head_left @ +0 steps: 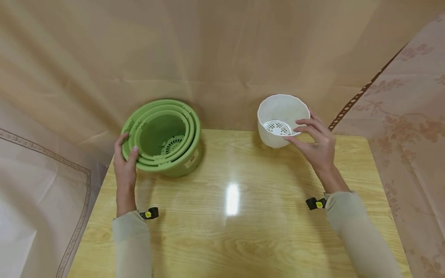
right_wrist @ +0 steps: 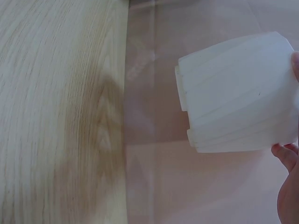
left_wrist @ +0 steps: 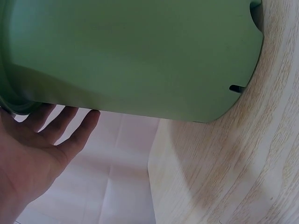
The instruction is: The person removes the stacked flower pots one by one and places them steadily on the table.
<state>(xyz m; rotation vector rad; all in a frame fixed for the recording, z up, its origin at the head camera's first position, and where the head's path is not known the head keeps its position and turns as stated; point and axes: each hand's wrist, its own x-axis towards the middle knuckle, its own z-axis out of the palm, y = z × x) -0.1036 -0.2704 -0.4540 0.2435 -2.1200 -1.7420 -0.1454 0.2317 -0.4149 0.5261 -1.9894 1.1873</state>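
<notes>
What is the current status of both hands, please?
Left hand gripping nested round green plastic pots. Right hand holding faceted white plastic pot above wood-grain table. No obstruction visible between pots.

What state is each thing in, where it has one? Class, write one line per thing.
Green pots: nested, open-topped.
White pot: open-topped, held above the table.
Left hand: gripping the green pots' rim.
Right hand: pinching the white pot's rim.
</notes>
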